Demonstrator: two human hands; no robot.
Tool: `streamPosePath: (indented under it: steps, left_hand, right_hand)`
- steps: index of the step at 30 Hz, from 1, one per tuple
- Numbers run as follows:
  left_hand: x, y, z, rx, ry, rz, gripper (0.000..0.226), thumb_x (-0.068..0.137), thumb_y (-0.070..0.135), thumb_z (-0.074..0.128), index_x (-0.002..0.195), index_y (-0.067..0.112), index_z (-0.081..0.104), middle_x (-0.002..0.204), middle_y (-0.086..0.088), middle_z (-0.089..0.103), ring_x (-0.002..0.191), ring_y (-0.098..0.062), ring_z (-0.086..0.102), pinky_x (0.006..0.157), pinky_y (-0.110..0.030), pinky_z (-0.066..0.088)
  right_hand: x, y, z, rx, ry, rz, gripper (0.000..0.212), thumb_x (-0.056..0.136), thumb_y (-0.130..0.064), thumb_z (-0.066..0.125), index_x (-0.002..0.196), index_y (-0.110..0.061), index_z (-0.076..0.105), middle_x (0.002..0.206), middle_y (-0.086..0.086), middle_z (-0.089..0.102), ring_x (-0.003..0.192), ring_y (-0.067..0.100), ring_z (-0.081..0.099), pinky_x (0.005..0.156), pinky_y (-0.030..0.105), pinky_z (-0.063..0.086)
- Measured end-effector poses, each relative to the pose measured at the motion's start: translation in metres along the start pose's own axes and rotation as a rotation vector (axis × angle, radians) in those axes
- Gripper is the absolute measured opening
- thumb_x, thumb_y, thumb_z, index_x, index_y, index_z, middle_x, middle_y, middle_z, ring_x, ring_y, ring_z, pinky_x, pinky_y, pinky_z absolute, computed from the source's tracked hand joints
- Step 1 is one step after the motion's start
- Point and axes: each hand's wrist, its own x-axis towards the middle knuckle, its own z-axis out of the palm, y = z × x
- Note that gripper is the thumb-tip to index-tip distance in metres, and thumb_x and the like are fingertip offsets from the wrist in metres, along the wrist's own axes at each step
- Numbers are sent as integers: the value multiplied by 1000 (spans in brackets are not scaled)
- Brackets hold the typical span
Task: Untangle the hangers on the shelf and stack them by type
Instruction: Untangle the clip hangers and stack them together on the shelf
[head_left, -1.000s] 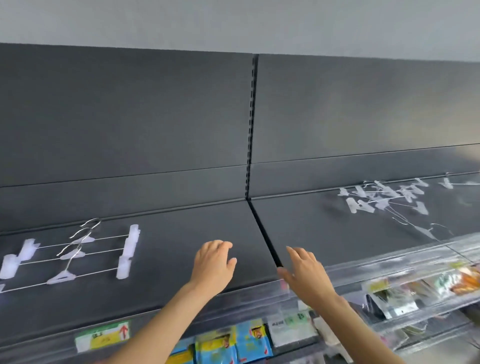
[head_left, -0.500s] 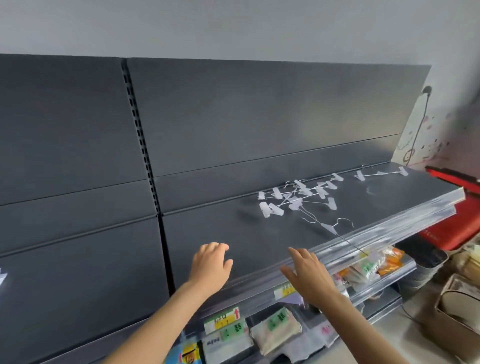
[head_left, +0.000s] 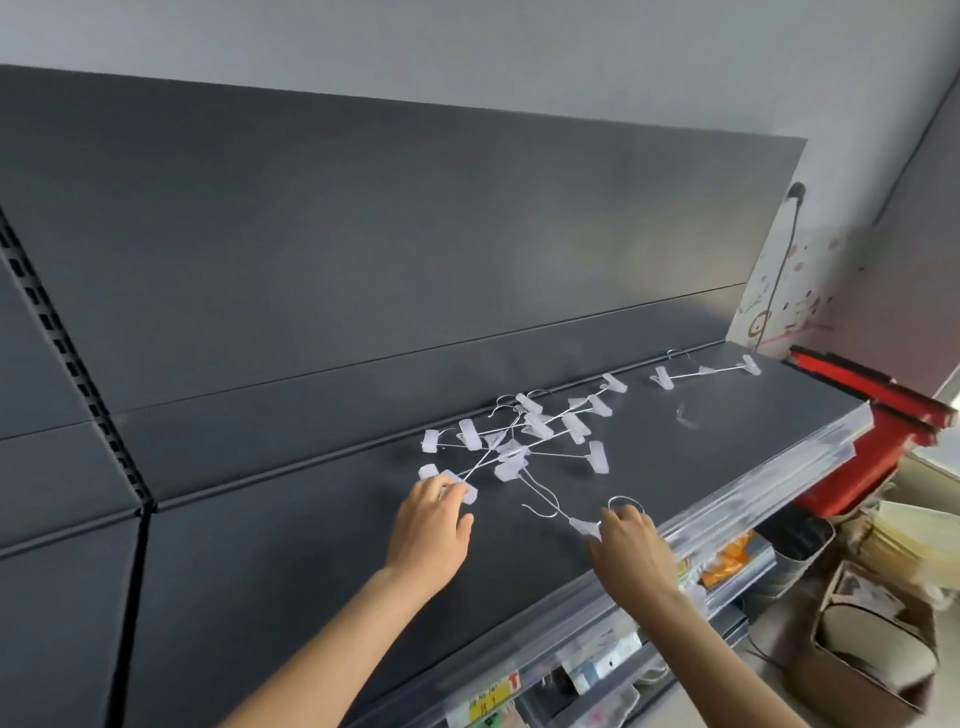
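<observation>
Dark shelf (head_left: 311, 545) bearing tangle of clip hangers (head_left: 524, 441), left hand (head_left: 431, 525) pinching clip (head_left: 466, 491) at tangle's near edge, right hand (head_left: 631, 545) pinching stray hanger (head_left: 581, 527) just before tangle

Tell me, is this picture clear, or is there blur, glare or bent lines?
Head view: soft, even light with faint shadows; a dull sheen on the back panel; the shelf edge looks bent by the wide lens; pale hangers stand out, their thin wires faint; the box at the right edge is blurred.
</observation>
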Motion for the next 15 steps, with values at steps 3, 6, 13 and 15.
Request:
streamPosePath:
  steps: [3, 6, 13, 15]
  left_hand:
    - [18, -7, 15, 116, 18, 62, 44, 56, 20, 85, 97, 23, 69, 101, -7, 66, 92, -29, 66, 71, -35, 55]
    - [30, -14, 28, 187, -13, 37, 45, 41, 19, 92, 80, 26, 72, 93, -8, 69, 83, -28, 69, 56, -32, 57]
    - [62, -29, 26, 101, 18, -185, 28, 78, 0, 65, 102, 15, 70, 128, -11, 54, 118, -26, 52, 78, -34, 53]
    - [62, -26, 23, 101, 19, -197, 40, 92, 7, 47, 130, 18, 53, 149, -6, 30, 138, -20, 28, 105, -32, 37]
  right_hand:
    - [21, 7, 7, -31, -97, -17, 31, 90, -36, 48, 111, -13, 54, 118, 8, 51, 113, 28, 49, 86, 36, 44]
    - [40, 13, 9, 19, -177, -52, 17, 87, -24, 50, 102, -18, 57, 103, 5, 50, 106, 28, 55, 76, 31, 44]
    - [87, 31, 4, 171, -183, -250, 35, 81, -6, 47, 103, -26, 66, 104, 6, 58, 99, 27, 60, 76, 30, 46]
    - [94, 33, 3, 204, -180, -302, 36, 82, -5, 48, 103, -26, 68, 103, 5, 58, 98, 28, 60, 78, 30, 46]
